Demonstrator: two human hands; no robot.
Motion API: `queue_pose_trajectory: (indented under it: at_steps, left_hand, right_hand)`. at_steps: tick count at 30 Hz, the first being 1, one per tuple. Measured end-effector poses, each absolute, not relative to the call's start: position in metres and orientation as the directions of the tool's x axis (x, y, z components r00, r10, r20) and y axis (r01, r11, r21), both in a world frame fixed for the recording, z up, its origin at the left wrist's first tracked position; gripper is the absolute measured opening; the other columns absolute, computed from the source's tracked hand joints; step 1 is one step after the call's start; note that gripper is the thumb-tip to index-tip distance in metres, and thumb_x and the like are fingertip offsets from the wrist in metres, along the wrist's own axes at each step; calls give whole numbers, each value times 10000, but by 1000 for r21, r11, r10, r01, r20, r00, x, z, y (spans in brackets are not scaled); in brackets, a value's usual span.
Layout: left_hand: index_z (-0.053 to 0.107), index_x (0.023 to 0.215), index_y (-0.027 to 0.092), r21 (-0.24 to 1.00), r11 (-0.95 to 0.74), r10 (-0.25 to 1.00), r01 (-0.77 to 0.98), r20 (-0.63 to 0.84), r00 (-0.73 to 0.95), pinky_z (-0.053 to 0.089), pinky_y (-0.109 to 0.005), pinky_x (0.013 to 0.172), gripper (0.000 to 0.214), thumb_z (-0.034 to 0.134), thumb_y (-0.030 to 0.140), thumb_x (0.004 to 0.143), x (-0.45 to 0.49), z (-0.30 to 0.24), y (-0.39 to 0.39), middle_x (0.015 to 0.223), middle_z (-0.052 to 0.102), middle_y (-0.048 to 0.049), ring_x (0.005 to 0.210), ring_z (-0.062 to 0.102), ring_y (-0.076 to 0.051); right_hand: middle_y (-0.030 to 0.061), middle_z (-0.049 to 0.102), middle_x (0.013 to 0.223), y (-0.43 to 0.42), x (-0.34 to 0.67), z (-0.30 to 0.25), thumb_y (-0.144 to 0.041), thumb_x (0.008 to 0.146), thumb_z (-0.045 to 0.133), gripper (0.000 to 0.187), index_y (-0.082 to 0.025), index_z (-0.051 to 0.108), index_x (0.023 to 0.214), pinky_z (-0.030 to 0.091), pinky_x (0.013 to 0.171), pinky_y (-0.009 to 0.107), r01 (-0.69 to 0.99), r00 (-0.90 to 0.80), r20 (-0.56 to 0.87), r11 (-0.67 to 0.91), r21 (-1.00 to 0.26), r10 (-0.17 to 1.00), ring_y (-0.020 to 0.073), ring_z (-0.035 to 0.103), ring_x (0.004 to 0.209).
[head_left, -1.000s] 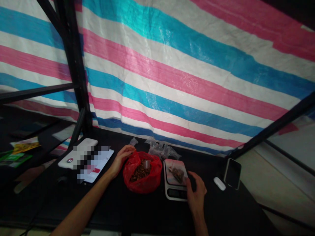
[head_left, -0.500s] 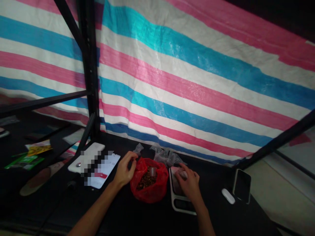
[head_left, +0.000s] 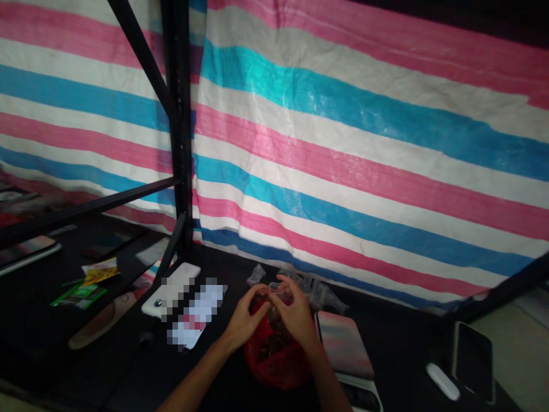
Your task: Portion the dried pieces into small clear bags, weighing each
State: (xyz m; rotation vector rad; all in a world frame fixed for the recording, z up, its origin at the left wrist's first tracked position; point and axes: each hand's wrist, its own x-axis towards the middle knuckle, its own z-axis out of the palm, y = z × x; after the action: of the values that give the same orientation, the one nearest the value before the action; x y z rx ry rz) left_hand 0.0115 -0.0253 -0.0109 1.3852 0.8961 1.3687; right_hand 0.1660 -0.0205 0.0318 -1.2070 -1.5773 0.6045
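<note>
Over the red plastic bag (head_left: 281, 375) my left hand (head_left: 245, 319) and my right hand (head_left: 297, 316) come together, fingertips pinched. Between them is a small clear plastic bag (head_left: 278, 318), its top edge at the fingertips and brown bits apparently inside; my fingers partly cover it. Small brown pieces (head_left: 271, 347) lie in the open red bag, which stands on the black table. Right of it is a kitchen scale (head_left: 345, 344) with a bare pinkish, shiny platform. Loose clear plastic bags (head_left: 319, 293) lie crumpled behind my hands.
To the left lie a white device (head_left: 189, 276), a blurred-out white card (head_left: 210, 306), an insole-shaped piece (head_left: 100, 321), and green (head_left: 81, 296) and yellow (head_left: 102, 271) packets. A phone (head_left: 473, 361) and a small white case (head_left: 442, 381) are at right. A black frame post (head_left: 180, 143) rises at the back.
My right hand has left the scale and moved left to meet my left hand over the red bag. The small clear bag is now between both hands. The view has shifted.
</note>
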Motion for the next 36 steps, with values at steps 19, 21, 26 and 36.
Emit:
queue_pose_trajectory:
  at_steps: [19,21,26,36]
  left_hand:
    - [693,1109,186,974,-218,958,-68,227,176,506,-365,982,364,658,459,871,16,-8,-27,1119,746,-88,1066,678,-255]
    - [719,1027,178,980,-187,975,-71,194,109,529,-352,918,362,649,495,867,19,-8,-25,1027,764,-80,986,693,-250]
    - [732,920,169,974,-101,987,-205,123,99,538,-315,820,395,656,550,849,19,-1,-22,913,772,-60,878,700,-230]
    - [702,910,168,952,-82,987,-295,119,111,524,-281,780,383,737,531,797,23,-4,-25,873,755,-37,839,686,-197]
  right_hand:
    - [33,732,957,-28,174,18,-314,830,670,343,-232,647,1162,563,857,368,231,139,292,256,-939,946,226,710,882]
    - [35,728,965,-29,175,19,-328,845,662,321,-234,661,1152,561,855,353,238,122,309,274,-932,943,222,708,896]
    - [34,712,916,-31,175,22,-358,884,628,298,-220,652,1148,558,809,330,217,113,316,286,-933,942,213,700,867]
    - [11,693,914,-32,172,19,-295,892,593,218,-239,602,1102,547,836,318,282,135,380,332,-900,915,188,687,855]
